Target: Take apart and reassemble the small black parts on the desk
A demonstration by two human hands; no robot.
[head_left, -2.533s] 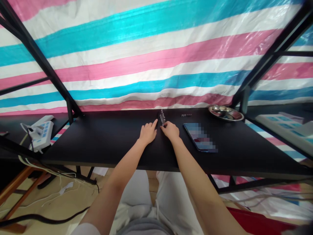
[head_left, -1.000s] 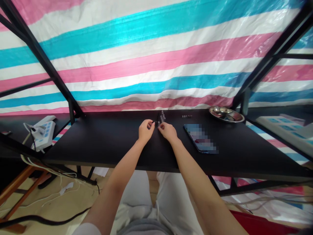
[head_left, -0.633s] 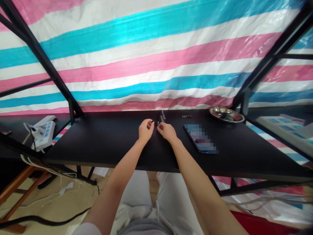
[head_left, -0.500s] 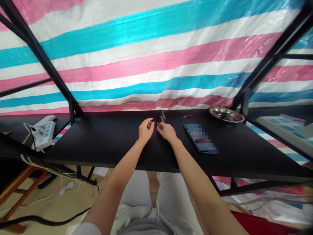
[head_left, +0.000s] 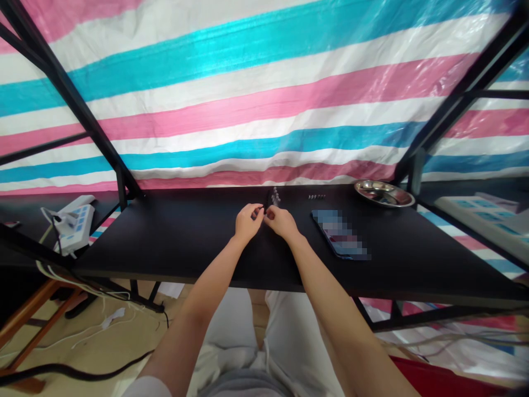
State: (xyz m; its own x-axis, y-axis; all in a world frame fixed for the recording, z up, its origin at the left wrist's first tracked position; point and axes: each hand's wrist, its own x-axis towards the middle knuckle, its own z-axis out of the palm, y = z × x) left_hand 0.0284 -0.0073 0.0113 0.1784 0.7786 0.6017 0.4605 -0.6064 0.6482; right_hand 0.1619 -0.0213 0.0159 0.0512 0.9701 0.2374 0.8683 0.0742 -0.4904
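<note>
Black tabletop point(head_left: 185, 231) lies under both hands. Left hand point(head_left: 247, 223) and right hand point(head_left: 281, 221) meet fingertip to fingertip, pinching a tiny piece point(head_left: 263, 209) too small to identify. Better done with wrists resting, working slowly. Small vials point(head_left: 275, 194) stand just beyond; phone point(head_left: 341, 233) lies right; open room left.

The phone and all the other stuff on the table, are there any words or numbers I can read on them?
No text can be read anywhere.
Phone: screen blurred out, unreadable.
Power strip: blue patches, any print too small to read.
Flat white thing at right with blue squares: too small to read.
Metal dish: no marks visible.
</note>
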